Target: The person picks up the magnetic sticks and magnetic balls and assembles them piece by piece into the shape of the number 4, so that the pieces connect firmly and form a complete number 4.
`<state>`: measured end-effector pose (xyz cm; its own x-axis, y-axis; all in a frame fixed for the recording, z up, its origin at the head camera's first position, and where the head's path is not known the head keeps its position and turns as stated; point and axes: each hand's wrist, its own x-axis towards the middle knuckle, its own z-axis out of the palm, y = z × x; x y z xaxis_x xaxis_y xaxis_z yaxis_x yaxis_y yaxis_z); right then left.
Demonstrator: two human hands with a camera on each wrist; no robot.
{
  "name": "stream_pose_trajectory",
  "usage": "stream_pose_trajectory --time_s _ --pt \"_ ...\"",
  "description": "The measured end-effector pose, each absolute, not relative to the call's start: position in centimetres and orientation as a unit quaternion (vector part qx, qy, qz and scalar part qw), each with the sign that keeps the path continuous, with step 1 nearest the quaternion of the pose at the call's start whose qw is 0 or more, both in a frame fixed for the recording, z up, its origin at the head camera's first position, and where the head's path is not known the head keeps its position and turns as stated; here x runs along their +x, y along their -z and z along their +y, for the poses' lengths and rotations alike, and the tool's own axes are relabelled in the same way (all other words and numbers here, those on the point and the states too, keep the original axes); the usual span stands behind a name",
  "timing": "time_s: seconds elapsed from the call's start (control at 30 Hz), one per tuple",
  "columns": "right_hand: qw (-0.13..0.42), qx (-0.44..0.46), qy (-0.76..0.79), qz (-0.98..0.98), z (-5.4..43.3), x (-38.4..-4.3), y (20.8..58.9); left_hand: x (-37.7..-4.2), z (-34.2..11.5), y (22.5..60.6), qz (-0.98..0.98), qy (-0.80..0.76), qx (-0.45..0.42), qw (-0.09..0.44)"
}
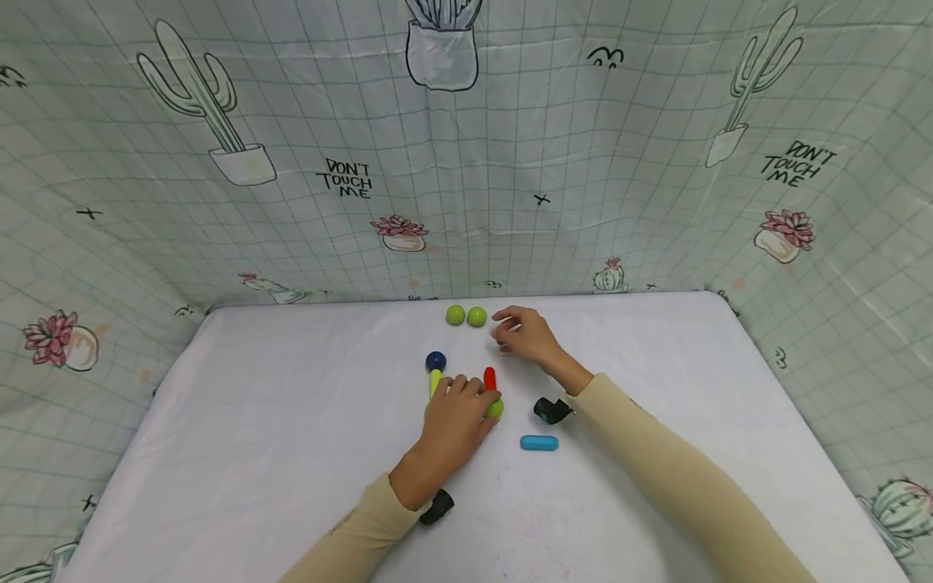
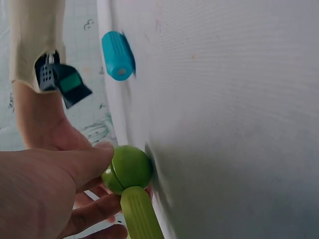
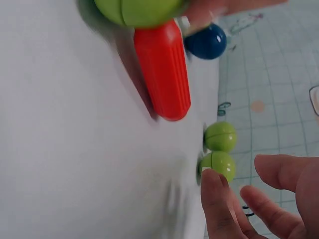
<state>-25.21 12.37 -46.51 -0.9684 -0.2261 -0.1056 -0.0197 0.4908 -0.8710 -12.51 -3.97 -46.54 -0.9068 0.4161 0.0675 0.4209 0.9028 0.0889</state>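
Near the table's middle, my left hand [image 1: 455,421] pinches a green ball [image 2: 130,169] between thumb and fingers. A red ribbed rod [image 1: 490,378] runs from that ball toward the back. Against the ball in the left wrist view is a yellow-green rod [image 2: 142,214]; its far end meets a navy ball [image 1: 436,361], and my left hand hides part of it. My right hand [image 1: 528,334] holds nothing, its fingers loosely bent, just right of two loose balls, one green [image 1: 477,317] and another green [image 1: 455,315], near the back edge.
A blue ribbed rod [image 1: 539,443] lies on the white table [image 1: 291,453], closer to me and right of the left hand. A black wrist camera [image 1: 551,410] sits at my right cuff. Behind the table hangs a cactus-print cloth [image 1: 474,146].
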Motion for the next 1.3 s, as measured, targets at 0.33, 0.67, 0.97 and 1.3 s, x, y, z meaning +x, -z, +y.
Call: stream_pose_trajectory --time_s 0.33,0.67,0.97,1.3 --pt "0.099 -0.05 0.468 0.877 11.2 -27.7 46.7 -12.7 -3.7 46.5 -0.976 0.037 -0.212 0.019" --pt "0.11 -0.062 0.439 0.889 10.1 -28.6 47.1 -12.8 -3.8 46.8 -0.975 0.038 -0.218 0.037" --pt "0.114 -0.071 0.42 0.898 9.0 -29.0 46.9 -13.3 -4.1 46.9 -0.975 0.084 -0.205 0.023" --pt "0.113 -0.079 0.419 0.897 8.7 -29.0 47.1 -13.7 -4.7 47.1 -0.966 0.174 -0.192 0.004"
